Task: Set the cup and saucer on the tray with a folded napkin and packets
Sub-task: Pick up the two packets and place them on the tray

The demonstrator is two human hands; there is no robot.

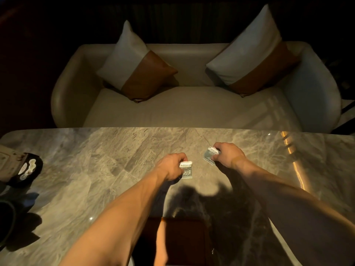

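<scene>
Two small clear packets with white printed tops lie on the marble table. My left hand pinches the left edge of one packet near the table's middle. My right hand pinches the other packet, a little farther away and to the right, tilted. Both packets rest on or just above the tabletop. No cup, saucer, tray or napkin shows in view.
A black holder with small round items sits at the table's left edge, next to a beige box. A dark round object lies at the near left. Beyond the table stands a cream sofa with two cushions.
</scene>
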